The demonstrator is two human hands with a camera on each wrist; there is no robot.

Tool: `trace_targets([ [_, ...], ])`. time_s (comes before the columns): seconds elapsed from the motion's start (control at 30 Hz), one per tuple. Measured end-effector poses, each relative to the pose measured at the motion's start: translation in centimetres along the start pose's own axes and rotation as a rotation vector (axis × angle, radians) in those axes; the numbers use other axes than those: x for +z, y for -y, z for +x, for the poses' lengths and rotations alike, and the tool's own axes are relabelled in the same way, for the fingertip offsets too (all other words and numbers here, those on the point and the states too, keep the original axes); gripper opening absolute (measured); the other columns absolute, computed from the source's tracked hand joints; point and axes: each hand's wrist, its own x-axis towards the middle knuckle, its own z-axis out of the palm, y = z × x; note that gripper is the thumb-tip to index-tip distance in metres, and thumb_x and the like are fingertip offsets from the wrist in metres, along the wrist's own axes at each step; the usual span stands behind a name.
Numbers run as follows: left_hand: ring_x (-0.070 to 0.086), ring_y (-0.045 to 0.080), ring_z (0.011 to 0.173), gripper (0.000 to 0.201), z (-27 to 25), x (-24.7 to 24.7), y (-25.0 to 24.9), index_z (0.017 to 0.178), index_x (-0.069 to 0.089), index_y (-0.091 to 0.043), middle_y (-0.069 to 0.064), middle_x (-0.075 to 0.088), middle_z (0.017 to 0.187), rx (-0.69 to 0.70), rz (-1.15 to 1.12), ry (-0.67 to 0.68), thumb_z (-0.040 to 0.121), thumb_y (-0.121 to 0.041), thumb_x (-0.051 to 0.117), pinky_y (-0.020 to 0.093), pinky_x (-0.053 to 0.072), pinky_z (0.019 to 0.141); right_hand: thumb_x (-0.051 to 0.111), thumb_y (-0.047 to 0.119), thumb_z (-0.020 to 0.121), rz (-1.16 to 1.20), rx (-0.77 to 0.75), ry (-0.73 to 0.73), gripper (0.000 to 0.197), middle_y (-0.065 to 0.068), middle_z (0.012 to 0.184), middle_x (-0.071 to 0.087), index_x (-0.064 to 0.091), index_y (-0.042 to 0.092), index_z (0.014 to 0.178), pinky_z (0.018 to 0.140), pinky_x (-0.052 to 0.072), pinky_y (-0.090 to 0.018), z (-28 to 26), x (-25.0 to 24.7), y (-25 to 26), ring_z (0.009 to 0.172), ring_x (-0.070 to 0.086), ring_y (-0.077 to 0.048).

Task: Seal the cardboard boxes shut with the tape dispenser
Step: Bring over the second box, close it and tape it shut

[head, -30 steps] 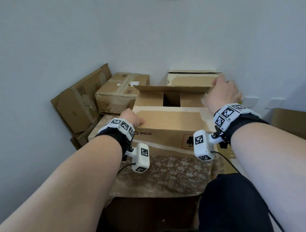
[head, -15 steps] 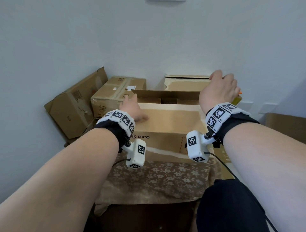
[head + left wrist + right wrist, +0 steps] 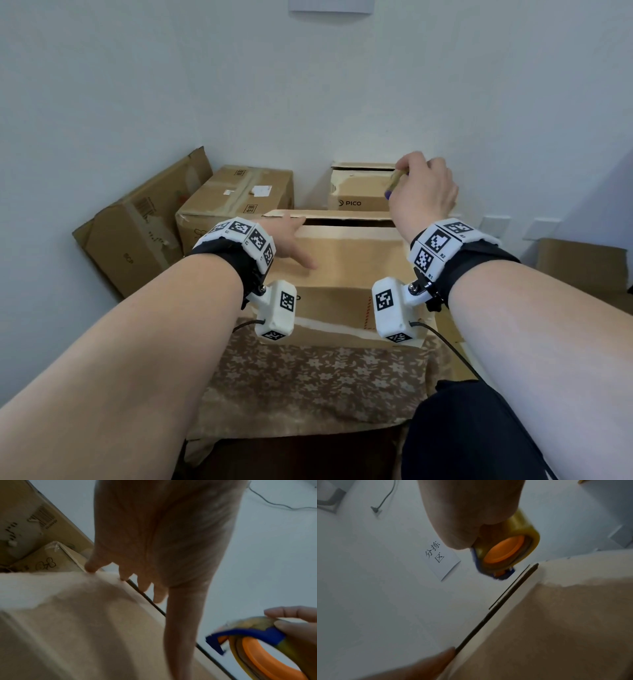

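Observation:
A brown cardboard box (image 3: 346, 270) stands in front of me on a floral cloth, its top flaps folded down with a dark gap at the far edge. My left hand (image 3: 291, 240) lies flat on the near flap, fingers straight, fingertips (image 3: 91, 568) at the flap's far edge. My right hand (image 3: 424, 195) is raised above the box's far right corner and grips the tape dispenser (image 3: 505, 550), a yellowish tape roll on an orange core with a blue cutter (image 3: 216, 642). In the head view only a sliver of the dispenser (image 3: 396, 179) shows past the fingers.
A second box marked PICO (image 3: 356, 192) stands behind by the wall. A taped box (image 3: 236, 202) and a tilted box (image 3: 137, 236) sit at the back left. Another cardboard piece (image 3: 582, 270) lies at the right. The floral cloth (image 3: 315, 377) covers the support under the box.
My right hand left the far flap and rose with the tape dispenser in its grip. The left hand slid forward across the near flap, and the flaps now lie lower.

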Motion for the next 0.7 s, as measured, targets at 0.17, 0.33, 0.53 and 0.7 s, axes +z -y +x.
trace_targets([
  [0.17,0.002,0.032,0.146,0.131,0.1,1.0,0.0,0.151,-0.011,-0.031,0.003,-0.013,0.159,0.015,0.217,0.113,0.061,-0.055,0.081,0.054,0.016,0.116,0.041,0.005,0.094,0.273,0.017,0.125,0.028,-0.004,0.110,0.049,0.056,0.020,0.112,0.080,0.033,-0.025,0.1,1.6,-0.1,0.099,0.046,-0.020],
  [0.33,0.015,0.032,0.142,0.131,0.9,1.4,0.0,0.152,0.006,-0.029,0.008,0.008,0.154,0.002,0.268,-0.007,0.051,-0.056,0.086,0.053,0.029,0.111,0.039,0.005,0.094,0.404,0.069,0.161,0.027,-0.008,0.110,0.054,0.056,0.021,0.107,0.074,0.038,-0.027,0.8,3.1,-0.1,0.092,0.048,-0.019],
  [0.53,-0.013,0.030,0.146,0.145,1.8,1.3,0.2,0.150,-0.014,-0.030,0.004,-0.020,0.158,-0.003,0.323,0.029,0.049,-0.056,0.086,0.058,0.018,0.114,0.037,0.008,0.095,0.576,0.207,0.232,0.025,-0.002,0.099,0.054,0.053,0.024,0.105,0.080,0.053,-0.041,1.5,4.2,0.4,0.098,0.057,-0.025],
  [0.7,-0.001,0.025,0.147,0.134,2.3,1.2,1.1,0.152,-0.007,-0.026,-0.005,-0.002,0.160,0.004,0.295,0.146,0.056,-0.063,0.080,0.054,0.017,0.116,0.037,0.016,0.098,0.702,0.287,0.237,0.016,0.005,0.081,0.050,0.051,0.022,0.103,0.069,0.049,-0.036,1.4,5.0,0.9,0.075,0.053,-0.020],
])
